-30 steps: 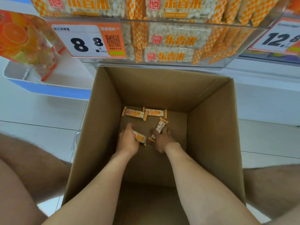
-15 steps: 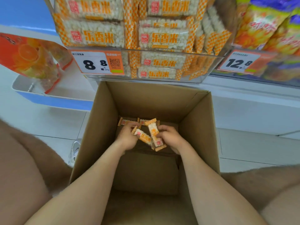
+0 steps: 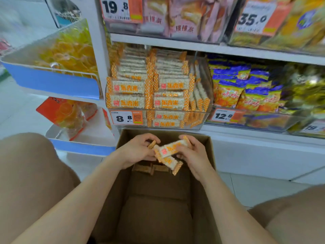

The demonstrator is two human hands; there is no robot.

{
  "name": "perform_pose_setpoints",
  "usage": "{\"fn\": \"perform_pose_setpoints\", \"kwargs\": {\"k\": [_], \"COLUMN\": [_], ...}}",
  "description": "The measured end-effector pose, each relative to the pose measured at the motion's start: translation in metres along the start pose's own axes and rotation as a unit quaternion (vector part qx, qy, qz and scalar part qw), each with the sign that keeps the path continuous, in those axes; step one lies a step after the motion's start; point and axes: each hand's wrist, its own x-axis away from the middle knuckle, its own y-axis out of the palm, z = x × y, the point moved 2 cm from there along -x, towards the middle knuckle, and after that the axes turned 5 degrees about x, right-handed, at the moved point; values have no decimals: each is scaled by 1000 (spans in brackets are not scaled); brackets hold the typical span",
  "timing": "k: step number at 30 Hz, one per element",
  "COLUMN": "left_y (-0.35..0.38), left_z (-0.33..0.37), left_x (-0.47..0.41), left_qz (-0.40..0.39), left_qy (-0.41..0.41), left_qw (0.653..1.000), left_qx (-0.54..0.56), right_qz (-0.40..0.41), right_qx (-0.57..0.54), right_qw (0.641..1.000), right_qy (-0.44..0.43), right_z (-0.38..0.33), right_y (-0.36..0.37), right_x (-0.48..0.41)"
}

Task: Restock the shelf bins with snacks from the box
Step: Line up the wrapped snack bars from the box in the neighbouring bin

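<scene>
Snacks (image 3: 168, 149) in white wrappers with orange checked ends sit bunched between both hands, held over the open mouth of the box (image 3: 112, 199), just below the front of the bin (image 3: 175, 118). The left hand (image 3: 139, 150) curls round their left ends, with one checked end poking out between its fingers. The right hand (image 3: 194, 154) pinches the top pack from the other side. Two packs show plainly, one crossed over the other; whether a third is tucked in the left palm I cannot tell. Deep in the box, in shadow under the hands, lie two spare packs (image 3: 151, 169), dim and partly covered. The box's near wall is cut off by the bottom edge. The clear bin is stacked high with rows of the same snack and bears a tag (image 3: 125, 118) reading 8.8. Right of it, blue-and-yellow bags (image 3: 242, 92) fill the next bin, blurring toward the edge. Above the shelf (image 3: 228, 50), pink packets (image 3: 175, 20) are smeared and cropped at the top. At left, a blue-fronted rack (image 3: 52, 81) carries orange bags (image 3: 70, 48), also blurred, their print unreadable. Bare thighs (image 3: 31, 173) flank the box on both sides, cut off by the frame.
</scene>
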Motion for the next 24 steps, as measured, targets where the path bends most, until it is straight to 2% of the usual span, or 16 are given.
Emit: {"fn": "perform_pose_setpoints", "kwargs": {"k": [2, 6, 9, 15, 18, 19, 22, 24], "left_y": [-1, -8, -14, -22, -23, -24, -29, -34], "left_z": [23, 63, 88, 118, 125, 127, 128, 127], "left_x": [13, 35, 53, 63, 59, 57, 42, 30], "left_qz": [8, 2, 27, 93, 128, 155, 278, 336], "left_qy": [23, 79, 162, 314, 349, 359, 391, 376], "left_qw": [1000, 997, 983, 938, 921, 909, 839, 805], "left_qx": [13, 21, -76, -118, -115, -141, -255, -314], "right_qz": [34, 35, 38, -34, -71, -67, -14, 20], "right_qx": [34, 59, 135, 295, 371, 399, 459, 493], "right_qw": [999, 996, 980, 917, 876, 857, 810, 786], "right_qy": [-18, -64, -140, -267, -301, -320, -366, -372], "right_z": [-15, -58, -92, -150, -180, -189, -206, -208], "right_y": [2, 9, 10, 7, 7, 5, -8, -15], "right_x": [8, 24, 33, 41, 36, 32, 6, -14]}}
